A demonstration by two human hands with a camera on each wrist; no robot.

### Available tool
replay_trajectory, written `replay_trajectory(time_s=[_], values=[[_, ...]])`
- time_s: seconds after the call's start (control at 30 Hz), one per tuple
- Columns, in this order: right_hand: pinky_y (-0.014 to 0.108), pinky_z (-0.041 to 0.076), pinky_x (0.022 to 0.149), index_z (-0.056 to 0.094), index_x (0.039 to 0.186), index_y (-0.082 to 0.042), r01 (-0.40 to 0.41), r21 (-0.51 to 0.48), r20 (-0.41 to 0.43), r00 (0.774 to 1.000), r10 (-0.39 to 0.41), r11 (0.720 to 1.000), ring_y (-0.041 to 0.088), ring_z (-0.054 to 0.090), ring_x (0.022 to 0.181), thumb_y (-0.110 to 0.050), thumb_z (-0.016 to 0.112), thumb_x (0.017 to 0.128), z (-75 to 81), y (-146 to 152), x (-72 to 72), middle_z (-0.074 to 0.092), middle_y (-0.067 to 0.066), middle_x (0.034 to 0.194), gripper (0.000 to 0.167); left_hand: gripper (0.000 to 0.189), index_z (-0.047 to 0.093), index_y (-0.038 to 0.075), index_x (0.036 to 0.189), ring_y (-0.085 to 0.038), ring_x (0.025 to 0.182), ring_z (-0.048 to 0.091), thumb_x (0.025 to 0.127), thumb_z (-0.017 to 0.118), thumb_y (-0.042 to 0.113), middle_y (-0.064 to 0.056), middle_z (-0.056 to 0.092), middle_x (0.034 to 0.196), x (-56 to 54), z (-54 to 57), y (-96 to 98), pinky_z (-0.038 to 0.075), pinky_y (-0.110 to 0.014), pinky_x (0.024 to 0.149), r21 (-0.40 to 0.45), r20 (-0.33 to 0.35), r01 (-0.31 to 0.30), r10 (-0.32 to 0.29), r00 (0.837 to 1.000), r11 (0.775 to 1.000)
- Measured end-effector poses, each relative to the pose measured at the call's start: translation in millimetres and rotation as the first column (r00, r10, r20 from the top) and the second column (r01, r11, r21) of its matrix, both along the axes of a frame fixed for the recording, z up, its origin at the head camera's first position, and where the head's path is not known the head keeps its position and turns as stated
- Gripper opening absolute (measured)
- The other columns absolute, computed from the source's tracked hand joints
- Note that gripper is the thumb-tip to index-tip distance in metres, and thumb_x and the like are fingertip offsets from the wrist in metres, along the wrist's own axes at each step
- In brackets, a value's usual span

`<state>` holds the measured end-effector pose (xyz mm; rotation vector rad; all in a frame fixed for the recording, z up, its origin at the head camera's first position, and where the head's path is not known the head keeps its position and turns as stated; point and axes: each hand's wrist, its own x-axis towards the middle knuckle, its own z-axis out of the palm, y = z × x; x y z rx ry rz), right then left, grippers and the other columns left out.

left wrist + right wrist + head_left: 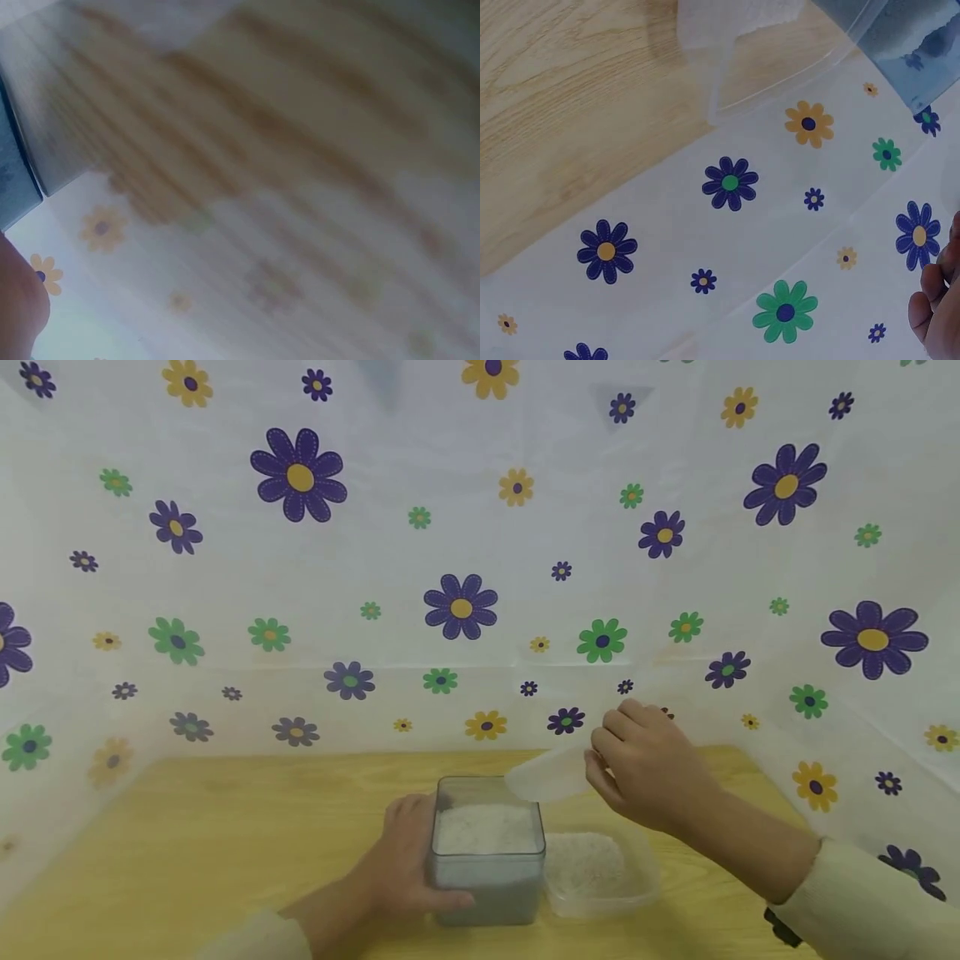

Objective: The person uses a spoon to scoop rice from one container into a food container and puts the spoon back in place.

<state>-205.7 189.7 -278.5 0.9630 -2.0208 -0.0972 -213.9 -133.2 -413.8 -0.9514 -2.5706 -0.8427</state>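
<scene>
Flowered sheet (420,452): hung behind the tabletop and at both sides, printed with purple, yellow and green blooms.
Wood-grain tabletop (262,843): overlaid by the bin and the tray, with the sheet met at its far edge.
Clear square bin (498,893): stood upright on the tabletop between the hands, its mouth turned up and uncovered.
Translucent tray (600,903): set to the right of the bin, below the right hand; whether the two walls touch cannot be told.
Right hand (645,768): raised above the tray, with the scoop's near end pinched between thumb and curled fingers.
Left hand (405,868): wrapped round the bin's left side, the thumb laid across its front wall.
Translucent scoop (551,774): held out leftward from the right hand, its long axis slanted slightly down toward the bin, its tip seen over the rim's right rear corner; contact with the rim cannot be judged.
White grains (487,828): held inside the bin below its rim, and spread in the tray too.
</scene>
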Motion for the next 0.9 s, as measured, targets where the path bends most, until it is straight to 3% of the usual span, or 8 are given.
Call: replay_trajectory(time_s=[0.47,0.6,0.77,0.9], values=[[0.04,0.043,0.075,0.055,0.064,-0.011,-0.059,0.157,-0.136,0.987,0.081,0.986,0.025,0.052,0.077,-0.011,0.064,0.08,-3.5,-41.6,-1.6,0.056,0.005,0.07,0.019,0.107,0.04,0.011,0.138,-0.016,0.115,0.041,0.065,0.067,0.085,0.0,0.051,0.122,-3.1,-7.5,-0.1,0.025,-0.049,0.105,-0.012,-0.033,-0.003,0.003,0.999,1.0],[0.038,0.041,0.076,0.058,0.066,-0.009,-0.07,0.194,-0.13,0.987,0.096,0.978,0.025,0.05,0.077,-0.008,0.056,0.086,-3.9,-47.4,-2.9,0.056,0.006,0.071,0.02,0.108,0.041,0.009,0.138,-0.017,0.114,0.042,0.066,0.066,0.085,-0.001,0.052,0.122,-4.0,-4.8,0.8,0.025,-0.049,0.105,-0.01,-0.057,0.0,-0.001,0.998,1.0],[0.035,0.04,0.074,0.06,0.067,-0.009,-0.077,0.229,-0.145,0.983,0.112,0.97,0.024,0.047,0.076,-0.005,0.039,0.095,-8.9,-55.6,-4.5,0.054,0.005,0.071,0.035,0.107,0.041,0.009,0.137,-0.017,0.113,0.043,0.066,0.067,0.083,-0.003,0.052,0.123,-1.1,-1.3,-0.6,0.027,-0.049,0.104,-0.019,-0.063,-0.003,0.002,0.998,1.0],[0.033,0.04,0.073,0.068,0.076,-0.008,-0.071,0.279,-0.144,0.983,0.115,0.958,0.023,0.047,0.076,-0.006,0.044,0.097,-13.7,-59.4,-5.2,0.06,0.005,0.075,0.033,0.106,0.041,0.009,0.137,-0.017,0.113,0.044,0.066,0.067,0.083,-0.003,0.053,0.123,-0.3,-0.4,-0.6,0.028,-0.048,0.103,-0.022,-0.059,-0.008,0.007,0.998,1.0]])
